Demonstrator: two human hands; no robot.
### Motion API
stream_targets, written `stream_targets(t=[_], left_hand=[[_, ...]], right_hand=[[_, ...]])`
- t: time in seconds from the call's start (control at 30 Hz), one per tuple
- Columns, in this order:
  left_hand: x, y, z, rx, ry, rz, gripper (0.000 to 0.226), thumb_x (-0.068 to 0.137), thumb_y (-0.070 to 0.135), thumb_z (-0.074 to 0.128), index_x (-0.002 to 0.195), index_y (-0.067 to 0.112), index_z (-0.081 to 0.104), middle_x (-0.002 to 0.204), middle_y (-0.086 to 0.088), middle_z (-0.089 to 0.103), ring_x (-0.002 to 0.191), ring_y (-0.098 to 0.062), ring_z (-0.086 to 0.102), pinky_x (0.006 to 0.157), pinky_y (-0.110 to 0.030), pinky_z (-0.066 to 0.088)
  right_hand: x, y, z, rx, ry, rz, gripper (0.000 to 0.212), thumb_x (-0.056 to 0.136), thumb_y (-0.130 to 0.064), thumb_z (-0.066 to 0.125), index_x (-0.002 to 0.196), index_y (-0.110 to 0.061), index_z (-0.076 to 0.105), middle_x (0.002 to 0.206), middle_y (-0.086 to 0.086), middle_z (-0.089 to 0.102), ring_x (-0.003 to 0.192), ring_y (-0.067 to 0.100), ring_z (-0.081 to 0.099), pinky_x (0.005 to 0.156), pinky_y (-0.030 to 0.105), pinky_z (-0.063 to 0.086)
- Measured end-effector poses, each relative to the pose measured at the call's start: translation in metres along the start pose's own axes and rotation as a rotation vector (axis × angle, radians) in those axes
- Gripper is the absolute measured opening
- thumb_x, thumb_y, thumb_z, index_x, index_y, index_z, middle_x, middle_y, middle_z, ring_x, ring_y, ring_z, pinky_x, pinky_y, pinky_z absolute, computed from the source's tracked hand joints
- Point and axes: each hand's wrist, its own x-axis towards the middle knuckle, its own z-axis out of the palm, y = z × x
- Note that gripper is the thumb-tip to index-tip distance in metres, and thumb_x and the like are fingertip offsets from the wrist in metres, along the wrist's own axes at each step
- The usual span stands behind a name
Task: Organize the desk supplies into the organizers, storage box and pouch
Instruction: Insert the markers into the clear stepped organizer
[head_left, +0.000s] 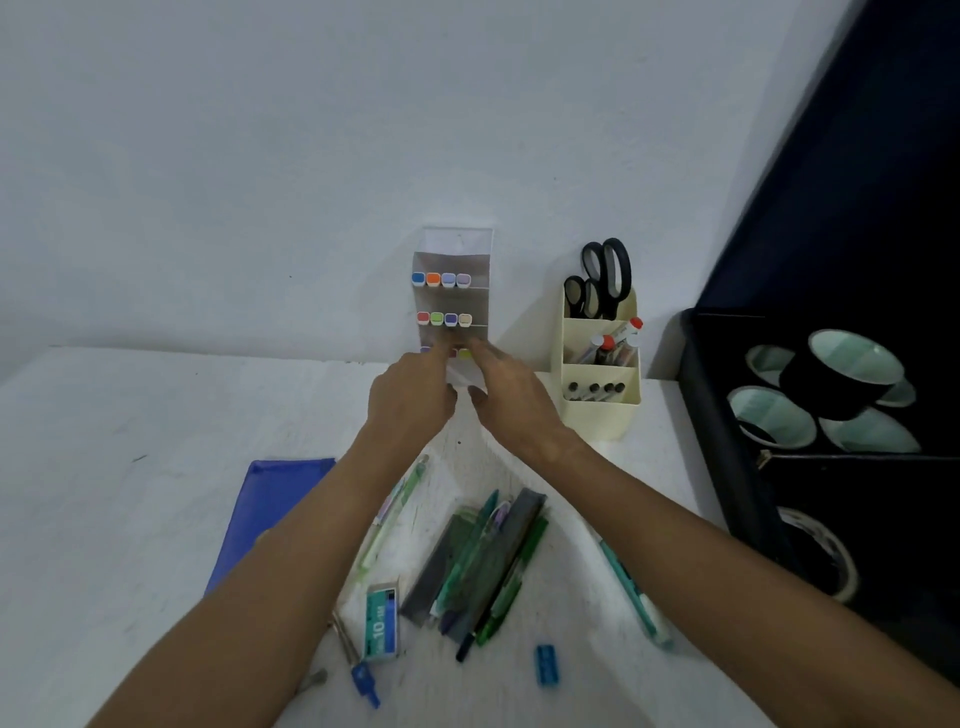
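I see a blue pouch (280, 499) lying flat at left; my left hand (410, 395) and right hand (511, 402) reach the bottom row of the clear marker rack (457, 291), fingers blurred, grip unclear; pens (483, 561) lie below.

A white wall (260, 156) rises behind the white desk (130, 415)

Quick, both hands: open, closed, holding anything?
Left hand: at the marker organizer, grip cannot be told.
Right hand: open, fingers extended toward it.
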Motion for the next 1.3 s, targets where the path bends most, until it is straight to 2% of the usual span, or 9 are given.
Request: stream_targets(t=[0.13, 0.27, 0.37, 0.43, 0.6, 0.73, 0.87, 1.1, 1.3], left_hand=[[-0.045, -0.009, 0.007, -0.077, 0.017, 0.005, 0.053, 0.093, 0.030, 0.050, 0.143, 0.022, 0.037, 0.104, -0.009, 0.067, 0.093, -0.028, 0.063, 0.076, -0.038, 0.051], [-0.073, -0.029, 0.022, -0.129, -0.064, -0.041, 0.048, 0.091, 0.026, 0.052, 0.137, 0.015, 0.048, 0.117, -0.013, 0.060, 0.109, -0.033, 0.056, 0.087, -0.041, 0.049], [-0.084, -0.042, 0.033, -0.122, -0.082, -0.059, 0.042, 0.090, 0.024, 0.055, 0.131, 0.012, 0.056, 0.127, -0.015, 0.055, 0.112, -0.036, 0.053, 0.092, -0.042, 0.046], [-0.087, -0.046, 0.038, -0.150, -0.089, -0.047, 0.038, 0.089, 0.021, 0.057, 0.125, 0.009, 0.060, 0.122, -0.015, 0.057, 0.109, -0.037, 0.055, 0.091, -0.042, 0.047], [-0.093, -0.049, 0.045, -0.132, -0.063, -0.031, 0.036, 0.088, 0.022, 0.056, 0.119, 0.006, 0.064, 0.113, -0.016, 0.063, 0.106, -0.038, 0.053, 0.086, -0.046, 0.049], [-0.090, -0.055, 0.049, -0.105, -0.025, -0.001, 0.034, 0.084, 0.026, 0.055, 0.108, 0.007, 0.070, 0.104, -0.014, 0.066, 0.096, -0.037, 0.057, 0.082, -0.046, 0.050], [-0.089, -0.053, 0.047, -0.089, -0.032, -0.010, 0.034, 0.083, 0.028, 0.055, 0.107, 0.009, 0.071, 0.106, -0.012, 0.065, 0.097, -0.036, 0.056, 0.083, -0.045, 0.050], [-0.080, -0.052, 0.033, -0.109, -0.121, -0.040, 0.039, 0.093, 0.042, 0.046, 0.103, 0.014, 0.070, 0.107, -0.006, 0.061, 0.105, -0.030, 0.054, 0.090, -0.040, 0.045], [-0.077, -0.071, 0.043, -0.157, 0.035, -0.033, 0.056, 0.085, 0.049, 0.031, 0.084, 0.011, 0.072, 0.087, -0.005, 0.066, 0.081, -0.032, 0.058, 0.073, -0.040, 0.048]], right_hand=[[-0.043, -0.005, -0.027, 0.063, -0.061, 0.095, 0.041, 0.089, -0.010, 0.060, 0.130, -0.011, 0.056, 0.130, 0.007, 0.061, 0.116, 0.023, 0.057, 0.102, 0.031, 0.043], [-0.080, -0.001, -0.055, -0.082, -0.267, 0.275, 0.018, 0.084, -0.015, 0.064, 0.099, -0.008, 0.072, 0.099, 0.010, 0.069, 0.084, 0.022, 0.064, 0.078, 0.035, 0.056], [-0.102, 0.002, -0.073, -0.178, -0.410, 0.390, 0.021, 0.083, -0.019, 0.069, 0.097, -0.004, 0.068, 0.097, 0.011, 0.065, 0.081, 0.024, 0.064, 0.073, 0.036, 0.057], [-0.117, 0.005, -0.082, -0.234, -0.458, 0.447, 0.026, 0.084, -0.020, 0.067, 0.104, -0.006, 0.060, 0.102, 0.008, 0.058, 0.084, 0.023, 0.060, 0.071, 0.032, 0.053], [-0.147, 0.008, -0.091, -0.325, -0.596, 0.552, 0.024, 0.086, -0.026, 0.066, 0.092, -0.011, 0.049, 0.073, -0.003, 0.042, 0.063, 0.012, 0.046, 0.046, 0.022, 0.032], [-0.162, 0.009, -0.089, -0.376, -0.674, 0.576, 0.023, 0.085, -0.021, 0.068, 0.098, -0.011, 0.052, 0.072, -0.003, 0.044, 0.066, 0.013, 0.050, 0.045, 0.022, 0.033], [-0.164, 0.012, -0.083, -0.353, -0.608, 0.583, 0.013, 0.087, -0.007, 0.059, 0.093, -0.010, 0.048, 0.072, -0.001, 0.043, 0.057, 0.010, 0.044, 0.044, 0.021, 0.032], [-0.142, -0.001, -0.085, -0.071, -0.411, 0.502, 0.020, 0.086, -0.021, 0.064, 0.103, -0.012, 0.058, 0.097, 0.004, 0.059, 0.073, 0.016, 0.061, 0.053, 0.027, 0.049], [-0.092, -0.022, -0.072, 0.167, -0.173, 0.343, 0.016, 0.088, -0.020, 0.064, 0.103, -0.014, 0.062, 0.106, 0.009, 0.060, 0.073, 0.016, 0.057, 0.057, 0.022, 0.052]])
